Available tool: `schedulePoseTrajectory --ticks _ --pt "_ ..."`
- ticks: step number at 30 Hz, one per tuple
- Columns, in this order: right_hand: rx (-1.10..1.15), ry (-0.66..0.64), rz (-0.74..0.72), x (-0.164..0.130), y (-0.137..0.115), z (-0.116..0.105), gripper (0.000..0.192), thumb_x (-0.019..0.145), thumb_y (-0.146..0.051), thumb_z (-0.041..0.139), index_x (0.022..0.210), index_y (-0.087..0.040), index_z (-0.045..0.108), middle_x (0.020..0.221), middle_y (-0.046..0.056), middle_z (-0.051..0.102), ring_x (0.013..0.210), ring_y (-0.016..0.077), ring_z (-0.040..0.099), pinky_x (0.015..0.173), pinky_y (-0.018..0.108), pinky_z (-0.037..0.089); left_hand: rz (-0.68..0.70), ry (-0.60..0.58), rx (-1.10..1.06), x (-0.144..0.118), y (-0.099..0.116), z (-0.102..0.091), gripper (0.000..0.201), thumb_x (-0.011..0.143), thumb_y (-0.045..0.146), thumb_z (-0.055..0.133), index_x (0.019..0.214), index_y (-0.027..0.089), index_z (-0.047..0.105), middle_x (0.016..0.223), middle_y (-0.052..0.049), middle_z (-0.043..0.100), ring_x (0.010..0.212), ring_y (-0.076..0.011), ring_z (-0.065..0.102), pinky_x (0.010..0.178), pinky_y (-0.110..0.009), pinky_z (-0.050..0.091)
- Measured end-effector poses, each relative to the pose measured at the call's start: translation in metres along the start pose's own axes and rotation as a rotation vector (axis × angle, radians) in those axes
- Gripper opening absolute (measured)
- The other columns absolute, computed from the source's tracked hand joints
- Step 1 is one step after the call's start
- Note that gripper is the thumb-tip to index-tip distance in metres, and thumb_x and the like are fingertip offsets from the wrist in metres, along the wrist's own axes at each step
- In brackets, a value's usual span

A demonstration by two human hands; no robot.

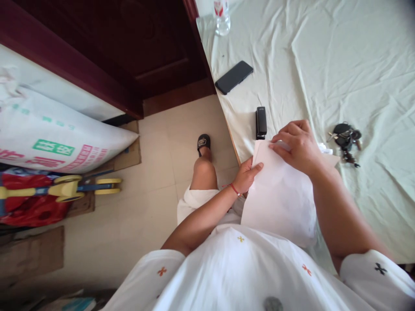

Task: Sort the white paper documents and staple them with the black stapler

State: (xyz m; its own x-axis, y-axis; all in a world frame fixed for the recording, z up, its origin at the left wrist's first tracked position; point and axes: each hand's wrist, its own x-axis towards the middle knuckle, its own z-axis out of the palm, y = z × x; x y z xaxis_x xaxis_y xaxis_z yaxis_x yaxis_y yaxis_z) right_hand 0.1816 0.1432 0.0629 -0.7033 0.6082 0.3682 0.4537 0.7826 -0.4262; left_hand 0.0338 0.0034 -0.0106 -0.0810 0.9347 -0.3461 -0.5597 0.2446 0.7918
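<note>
White sheets of paper (279, 203) hang over the table edge in front of my body. My left hand (247, 175) grips their left edge, thumb on top and the other fingers hidden beneath. My right hand (296, 144) is at the upper edge, with its thumb and fingers closed on the paper there. How many sheets are stacked I cannot tell. Just beyond the paper's upper left corner lies a black stapler (260, 122), its near end close to the paper.
On the cloth-covered table (324, 65) lie a black phone (234, 77) and a bunch of keys (346, 136); a plastic bottle (222, 19) stands at the back corner. A large white sack (65, 129) and a yellow-wheeled toy (68, 188) occupy the floor at left, near a dark door (155, 43).
</note>
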Motion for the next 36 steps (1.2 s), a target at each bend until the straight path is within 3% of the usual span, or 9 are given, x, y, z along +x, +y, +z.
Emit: schedulePoseTrajectory --ticks 7,19,26,30,36 --pt "0.026 -0.05 0.023 0.006 -0.004 -0.007 0.022 0.098 -0.038 0.059 0.09 -0.026 0.075 0.099 0.011 0.07 0.114 0.034 0.056 0.099 0.058 0.046 0.014 0.014 -0.004 -0.002 0.003 0.002 0.068 0.07 0.063 0.088 0.118 0.017 0.073 0.106 -0.009 0.08 0.091 -0.0232 0.073 0.084 -0.036 0.055" --pt "0.01 0.036 0.059 0.009 -0.011 0.003 0.022 0.099 -0.034 0.058 0.09 -0.025 0.075 0.095 0.011 0.068 0.11 0.0332 0.057 0.095 0.055 0.047 0.006 0.01 0.004 -0.003 0.006 0.001 0.066 0.066 0.06 0.09 0.113 0.017 0.074 0.1 -0.007 0.08 0.083 -0.0204 0.07 0.079 -0.034 0.054" --pt "-0.028 0.01 0.051 0.004 -0.018 0.008 0.031 0.101 -0.029 0.053 0.12 -0.029 0.076 0.118 0.012 0.074 0.125 0.0364 0.056 0.099 0.06 0.045 0.004 0.012 0.023 -0.001 0.004 0.0 0.065 0.067 0.061 0.089 0.112 0.017 0.075 0.099 -0.007 0.079 0.083 -0.0196 0.069 0.08 -0.034 0.055" --pt "0.023 -0.074 0.0 0.003 -0.022 0.01 0.034 0.103 -0.027 0.047 0.12 -0.028 0.077 0.108 0.01 0.079 0.126 0.0339 0.061 0.105 0.06 0.043 0.017 0.04 0.025 0.0 0.003 0.0 0.061 0.067 0.062 0.089 0.106 0.017 0.076 0.096 -0.006 0.078 0.082 -0.019 0.068 0.08 -0.033 0.054" --pt "0.043 -0.102 -0.004 0.006 -0.027 0.015 0.036 0.104 -0.025 0.045 0.121 -0.024 0.077 0.105 0.012 0.08 0.122 0.032 0.065 0.105 0.057 0.046 0.019 0.034 0.034 0.0 -0.002 -0.002 0.057 0.071 0.065 0.086 0.097 0.016 0.074 0.085 -0.002 0.074 0.072 -0.0145 0.063 0.073 -0.03 0.051"
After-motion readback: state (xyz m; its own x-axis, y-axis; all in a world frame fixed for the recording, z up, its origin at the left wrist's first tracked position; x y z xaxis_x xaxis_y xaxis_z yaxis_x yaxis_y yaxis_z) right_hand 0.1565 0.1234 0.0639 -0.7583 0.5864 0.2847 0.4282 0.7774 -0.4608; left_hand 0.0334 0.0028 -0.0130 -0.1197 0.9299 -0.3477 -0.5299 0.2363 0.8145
